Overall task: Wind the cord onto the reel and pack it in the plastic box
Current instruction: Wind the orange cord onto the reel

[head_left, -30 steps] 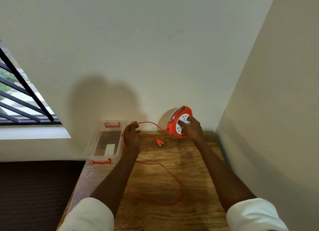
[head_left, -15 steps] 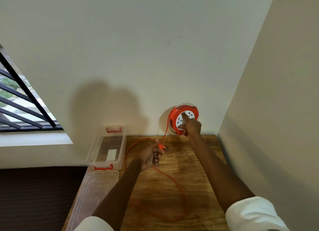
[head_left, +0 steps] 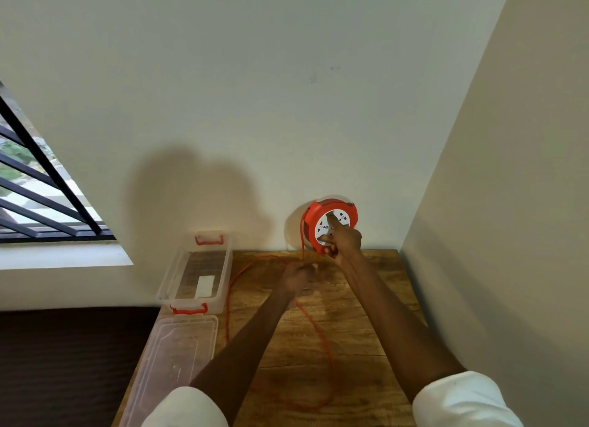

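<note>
An orange reel [head_left: 312, 217] with a white socket face is held up above the far edge of the wooden table [head_left: 360, 347], in front of the wall. My right hand [head_left: 345, 240] grips it from below, one finger on the white face. My left hand [head_left: 298, 276] is closed on the orange cord [head_left: 325, 343] just under the reel. From there the cord runs up to the reel and loops loosely across the table. A clear plastic box [head_left: 164, 286] with red latches sits open at the table's left.
The box's clear lid [head_left: 178, 356] lies flat in front of the box along the table's left edge. A wall closes the right side and the back. A barred window [head_left: 35, 197] is at the left, dark flooring below it.
The reel has been raised off the table and turned to face me. My left hand came right from beside the box to the cord under the reel. The loose loop has shifted.
</note>
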Demonstrator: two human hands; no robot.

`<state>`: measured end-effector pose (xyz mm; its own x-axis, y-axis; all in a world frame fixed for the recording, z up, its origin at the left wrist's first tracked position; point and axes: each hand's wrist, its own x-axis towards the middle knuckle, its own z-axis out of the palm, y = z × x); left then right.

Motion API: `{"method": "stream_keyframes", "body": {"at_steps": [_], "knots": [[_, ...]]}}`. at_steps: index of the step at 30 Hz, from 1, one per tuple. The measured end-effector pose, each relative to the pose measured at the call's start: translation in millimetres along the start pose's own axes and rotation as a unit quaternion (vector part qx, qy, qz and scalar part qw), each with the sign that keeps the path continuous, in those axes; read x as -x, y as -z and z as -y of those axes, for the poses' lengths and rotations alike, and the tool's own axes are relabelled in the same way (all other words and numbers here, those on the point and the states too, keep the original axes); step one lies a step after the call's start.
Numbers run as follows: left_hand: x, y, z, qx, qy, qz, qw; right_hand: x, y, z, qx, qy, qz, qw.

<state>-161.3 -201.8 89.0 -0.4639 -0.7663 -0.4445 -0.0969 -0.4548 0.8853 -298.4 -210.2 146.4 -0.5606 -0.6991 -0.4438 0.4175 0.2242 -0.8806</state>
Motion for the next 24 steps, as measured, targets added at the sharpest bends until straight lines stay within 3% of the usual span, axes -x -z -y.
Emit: {"method": "stream_keyframes", "body": {"at_steps": [4,10,15,18,20,23,24], "knots": [[-12.8,2.9,12.2,0.063,-0.095,-0.034,0.993,0.1,0.8,-0.5,0.009,-0.018,0.017,1.000],[-23.2,13.1,-9.3,-0.006,-0.189,-0.065,0.980,1.4,1.6,-3.4,0.011,-0.040,0.050,0.998],[-24.6,14.9,-20.1,-0.006,-0.205,-0.122,0.971,9.3,-1.7,-1.8,0.049,-0.028,0.098,0.994],[-24.1,21.5,-18.3,0.038,-0.196,-0.126,0.972,1.9,3.6,-5.9,0.147,0.048,0.087,0.984],[-24.9,28.9,-18.7,0.058,-0.182,-0.134,0.972,-3.5,11.8,-9.1,0.295,0.181,0.052,0.937],[-19.8,40.7,-22.1,0.051,-0.182,-0.137,0.972,-5.4,27.2,-8.3,0.530,0.365,0.059,0.763],[-16.4,44.3,-24.8,0.026,-0.173,-0.131,0.976,-4.7,31.1,-5.9,0.557,0.370,0.088,0.738]]}}
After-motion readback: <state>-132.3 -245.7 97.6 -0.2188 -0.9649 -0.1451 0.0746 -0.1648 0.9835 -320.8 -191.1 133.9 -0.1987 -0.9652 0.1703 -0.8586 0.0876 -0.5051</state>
